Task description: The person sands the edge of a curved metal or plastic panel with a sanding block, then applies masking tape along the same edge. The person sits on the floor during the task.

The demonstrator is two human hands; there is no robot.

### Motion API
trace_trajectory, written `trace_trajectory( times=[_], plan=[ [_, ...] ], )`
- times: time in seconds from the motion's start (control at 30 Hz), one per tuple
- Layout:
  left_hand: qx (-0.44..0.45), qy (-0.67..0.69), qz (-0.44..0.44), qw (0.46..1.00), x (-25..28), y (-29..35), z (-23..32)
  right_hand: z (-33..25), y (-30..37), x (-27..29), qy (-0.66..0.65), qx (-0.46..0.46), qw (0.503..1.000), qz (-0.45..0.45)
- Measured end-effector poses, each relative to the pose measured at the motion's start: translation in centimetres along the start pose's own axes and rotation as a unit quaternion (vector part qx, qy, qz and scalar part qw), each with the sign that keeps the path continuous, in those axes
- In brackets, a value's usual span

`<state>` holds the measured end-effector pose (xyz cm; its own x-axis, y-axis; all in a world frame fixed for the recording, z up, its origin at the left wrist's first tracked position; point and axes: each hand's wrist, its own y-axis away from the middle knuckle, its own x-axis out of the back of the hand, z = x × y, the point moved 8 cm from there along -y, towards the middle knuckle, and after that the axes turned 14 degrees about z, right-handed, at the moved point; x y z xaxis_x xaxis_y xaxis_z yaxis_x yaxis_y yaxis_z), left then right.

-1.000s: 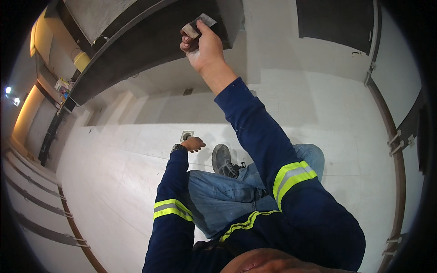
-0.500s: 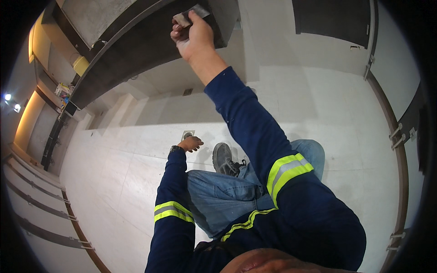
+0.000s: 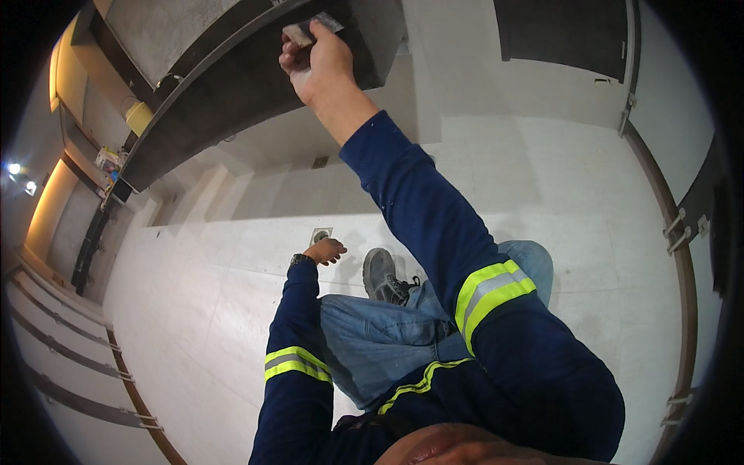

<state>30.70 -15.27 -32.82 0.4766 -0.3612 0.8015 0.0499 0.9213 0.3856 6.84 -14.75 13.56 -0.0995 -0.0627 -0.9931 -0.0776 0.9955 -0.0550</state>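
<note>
My right hand [image 3: 325, 68] is raised, its fingers closed on a small flat grey-and-beige piece [image 3: 298, 34] that looks like folded sandpaper. The hand is at the dark front panel [image 3: 232, 97] of a curved counter, near its right end. Whether the piece touches the panel is hard to tell. Lower down, my left hand [image 3: 327, 250] hangs over the pale floor with nothing in it, fingers loosely apart. Just beyond it in the picture is a square floor drain [image 3: 321, 233], partly covered by that hand.
One dark work shoe [image 3: 380, 275] and my bent legs in jeans [image 3: 380, 329] are below my arms. A yellow bucket [image 3: 139, 118] stands behind the counter at the left. White panels with dark bands [image 3: 77, 353] line the left side. A dark cabinet [image 3: 564, 35] is at the far right.
My right hand has shifted slightly left along the dark panel with the grey-and-beige piece still in its grip. My left hand has stayed almost in place, dropping a little.
</note>
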Motion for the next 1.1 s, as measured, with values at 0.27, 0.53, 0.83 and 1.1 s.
trace_trajectory(
  times=[0.27, 0.53, 0.83, 1.1],
  plan=[
    [0.005, -0.001, 0.005, 1.0, 0.1, -0.4, -0.3, 0.0, -0.1, 0.1, 0.05, 0.035, 0.998, -0.01],
    [0.014, -0.009, -0.003, 1.0, -0.1, -0.7, -0.7, -2.3, 0.7, -0.8, -0.006, 0.1, 0.99, -0.096],
    [0.043, -0.004, 0.001, 0.999, -0.3, -0.4, -2.2, -0.3, -0.9, 2.8, 0.019, 0.054, 0.995, -0.076],
    [0.02, 0.017, -0.011, 1.0, -0.4, -0.4, -1.5, -3.1, 1.3, 1.6, -0.019, 0.059, 0.996, -0.065]
  ],
)
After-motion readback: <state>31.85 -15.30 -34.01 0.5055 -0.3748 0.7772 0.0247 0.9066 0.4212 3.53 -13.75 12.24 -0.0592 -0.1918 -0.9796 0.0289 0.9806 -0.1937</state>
